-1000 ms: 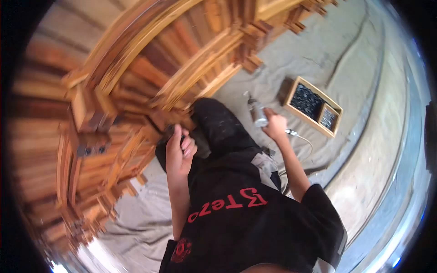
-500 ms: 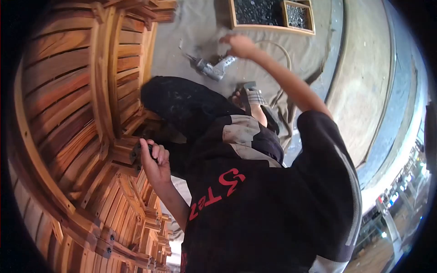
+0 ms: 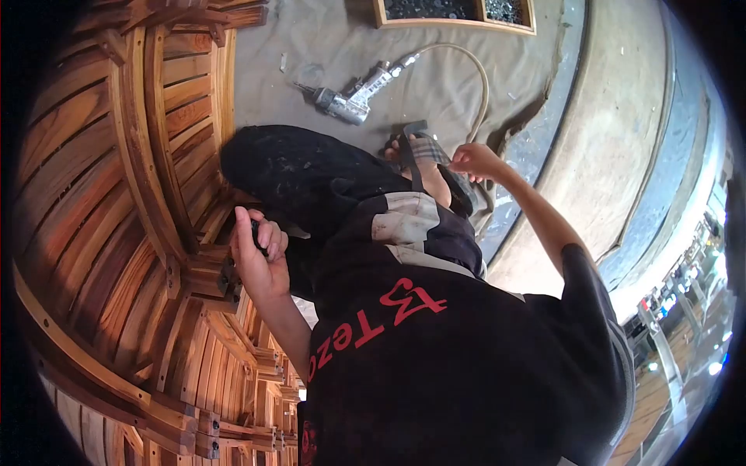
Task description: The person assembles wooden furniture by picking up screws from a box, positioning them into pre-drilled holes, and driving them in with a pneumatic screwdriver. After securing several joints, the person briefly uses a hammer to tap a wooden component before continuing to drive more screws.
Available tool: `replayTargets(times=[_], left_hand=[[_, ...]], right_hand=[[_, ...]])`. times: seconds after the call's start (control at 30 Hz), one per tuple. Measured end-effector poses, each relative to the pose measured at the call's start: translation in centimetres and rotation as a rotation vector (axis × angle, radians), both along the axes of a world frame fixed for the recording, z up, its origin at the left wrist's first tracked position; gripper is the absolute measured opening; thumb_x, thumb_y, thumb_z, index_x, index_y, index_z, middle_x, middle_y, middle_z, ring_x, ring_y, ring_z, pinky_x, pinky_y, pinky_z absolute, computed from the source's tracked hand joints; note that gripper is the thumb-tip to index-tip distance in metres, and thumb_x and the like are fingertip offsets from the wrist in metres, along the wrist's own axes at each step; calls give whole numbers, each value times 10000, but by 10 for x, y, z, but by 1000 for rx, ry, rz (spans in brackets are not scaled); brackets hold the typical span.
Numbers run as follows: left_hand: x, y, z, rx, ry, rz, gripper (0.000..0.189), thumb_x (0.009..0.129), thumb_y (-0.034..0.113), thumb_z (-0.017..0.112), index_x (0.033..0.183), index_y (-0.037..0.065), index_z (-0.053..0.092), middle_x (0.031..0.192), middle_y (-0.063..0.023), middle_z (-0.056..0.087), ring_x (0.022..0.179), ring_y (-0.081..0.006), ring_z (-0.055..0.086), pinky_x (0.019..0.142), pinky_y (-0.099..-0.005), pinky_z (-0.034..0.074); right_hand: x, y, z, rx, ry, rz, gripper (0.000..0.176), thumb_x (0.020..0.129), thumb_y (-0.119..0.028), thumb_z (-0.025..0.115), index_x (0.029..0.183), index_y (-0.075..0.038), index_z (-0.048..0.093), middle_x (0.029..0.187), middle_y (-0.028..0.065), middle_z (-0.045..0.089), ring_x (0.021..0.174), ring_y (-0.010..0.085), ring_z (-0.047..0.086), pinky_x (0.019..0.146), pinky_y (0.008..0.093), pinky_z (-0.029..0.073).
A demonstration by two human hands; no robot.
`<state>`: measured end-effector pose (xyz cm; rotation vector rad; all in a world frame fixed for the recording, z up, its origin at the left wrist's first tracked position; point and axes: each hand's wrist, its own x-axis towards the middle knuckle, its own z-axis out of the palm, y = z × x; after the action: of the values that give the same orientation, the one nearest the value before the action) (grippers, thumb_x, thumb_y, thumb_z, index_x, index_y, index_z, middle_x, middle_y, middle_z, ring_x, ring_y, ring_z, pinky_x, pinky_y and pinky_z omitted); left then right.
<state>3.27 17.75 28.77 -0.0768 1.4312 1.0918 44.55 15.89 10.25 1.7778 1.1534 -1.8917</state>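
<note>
My left hand (image 3: pixel 262 247) is curled round a small black object (image 3: pixel 259 236), close to the dark bolted joint (image 3: pixel 227 281) of the slatted wooden furniture (image 3: pixel 148 194). Near my sandalled foot (image 3: pixel 430 159), my right hand (image 3: pixel 475 163) has its fingers drawn together; what they hold, if anything, is too small to make out. A silver air drill (image 3: pixel 351 99) lies on the cloth-covered floor, its bit toward the furniture and a hose (image 3: pixel 483 78) running from its handle.
At the top stands a wooden tray (image 3: pixel 458 25) with two compartments of small dark hardware. More wooden furniture (image 3: pixel 233 349) is lined up at the lower left. Long boards (image 3: pixel 622 147) lie on the right.
My right hand has moved from above the drill down and right, beside my foot. My left hand remains closed by the joint. The view has shifted slightly.
</note>
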Motion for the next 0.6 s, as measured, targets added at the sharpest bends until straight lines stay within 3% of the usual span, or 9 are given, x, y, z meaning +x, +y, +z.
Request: replayTargets(times=[0.17, 0.27, 0.47, 0.6], left_hand=[[9, 11, 1, 10, -11, -7, 295, 1003, 323, 471, 859, 75, 540, 564, 37, 332, 460, -62, 299, 425, -210, 229], [10, 12, 3, 43, -15, -14, 294, 1003, 319, 472, 856, 73, 541, 564, 37, 334, 459, -62, 303, 423, -210, 234], [16, 7, 4, 57, 16, -18, 294, 977, 329, 527, 852, 63, 545, 562, 32, 367, 456, -55, 314, 431, -205, 229], [21, 2, 6, 47, 36, -2, 295, 972, 327, 537, 836, 65, 548, 552, 34, 364, 447, -56, 306, 426, -206, 225]], right_hand=[[4, -24, -16, 493, 53, 90, 187, 791, -227, 701, 869, -63, 656, 711, 73, 644, 636, 172, 635, 576, 323, 497], [3, -12, -19, 608, 161, 256, 153, 794, -209, 674, 851, -69, 647, 742, 101, 641, 700, 262, 641, 648, 370, 494], [-4, 12, -32, 670, 270, 715, 155, 743, -210, 640, 788, -61, 641, 721, 152, 633, 714, 370, 624, 641, 456, 498], [-8, 18, -40, 669, 296, 847, 161, 715, -208, 643, 762, -54, 632, 681, 158, 618, 670, 384, 611, 619, 457, 497]])
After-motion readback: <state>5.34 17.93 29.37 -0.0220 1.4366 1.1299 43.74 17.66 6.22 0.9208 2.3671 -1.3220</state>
